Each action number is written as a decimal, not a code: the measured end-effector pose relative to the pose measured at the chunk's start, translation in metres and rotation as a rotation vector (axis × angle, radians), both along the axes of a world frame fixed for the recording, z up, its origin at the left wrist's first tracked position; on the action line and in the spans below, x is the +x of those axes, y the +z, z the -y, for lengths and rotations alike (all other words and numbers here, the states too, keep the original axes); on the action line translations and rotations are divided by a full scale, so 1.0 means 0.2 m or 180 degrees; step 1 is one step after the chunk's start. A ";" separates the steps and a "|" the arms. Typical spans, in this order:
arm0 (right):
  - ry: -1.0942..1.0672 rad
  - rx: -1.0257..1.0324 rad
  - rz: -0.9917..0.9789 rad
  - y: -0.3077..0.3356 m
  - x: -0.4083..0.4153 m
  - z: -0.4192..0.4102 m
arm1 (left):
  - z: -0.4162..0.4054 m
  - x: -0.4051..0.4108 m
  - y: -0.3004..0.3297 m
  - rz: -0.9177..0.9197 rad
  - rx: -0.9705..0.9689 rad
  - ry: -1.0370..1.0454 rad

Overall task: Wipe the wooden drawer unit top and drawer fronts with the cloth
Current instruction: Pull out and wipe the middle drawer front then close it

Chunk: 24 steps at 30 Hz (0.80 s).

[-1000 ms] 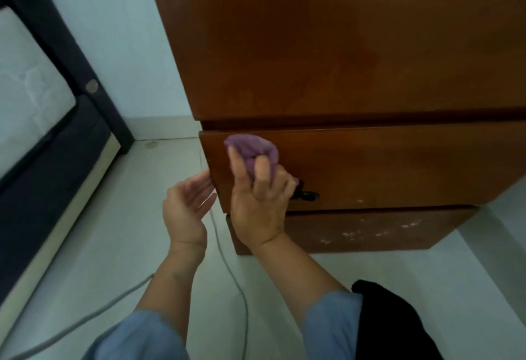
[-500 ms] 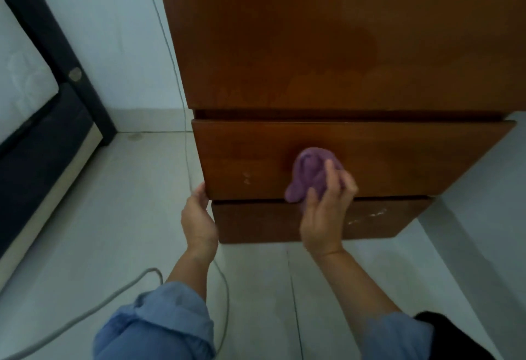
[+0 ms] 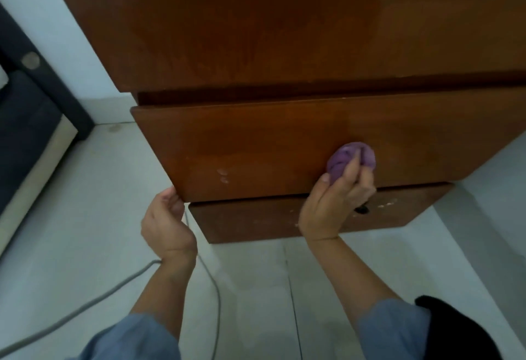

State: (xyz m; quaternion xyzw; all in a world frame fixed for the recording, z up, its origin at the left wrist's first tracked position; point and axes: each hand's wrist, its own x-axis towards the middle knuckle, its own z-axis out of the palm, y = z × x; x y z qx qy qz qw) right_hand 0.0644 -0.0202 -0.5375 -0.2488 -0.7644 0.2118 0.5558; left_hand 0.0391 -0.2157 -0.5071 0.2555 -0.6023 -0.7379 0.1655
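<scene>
One cable (image 3: 85, 305) crosses floor; right fingers (image 3: 351, 171) pinch cloth (image 3: 345, 157), left fingers (image 3: 170, 203) loosely curled.

A glossy reddish-brown wooden drawer unit (image 3: 284, 32) with pale chipped spots on its upper drawer front (image 3: 256, 148). A purple cloth (image 3: 345, 157). Light blue sleeves (image 3: 395, 328). Pale grey floor tiles (image 3: 256, 288) crossed by a grey cable (image 3: 85, 305). A dark navy bed frame (image 3: 42, 80).

The drawer unit (image 3: 284, 32) is glossy varnished brown wood, chipped pale in spots. The purple cloth (image 3: 351, 158) looks soft and bunched. The floor (image 3: 256, 288) is smooth pale tile.
</scene>
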 end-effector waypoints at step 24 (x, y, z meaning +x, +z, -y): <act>0.2374 0.1746 0.1560 0.28 0.13 0.64 | 0.21 0.20 -0.01 0.0634 0.0557 -0.1062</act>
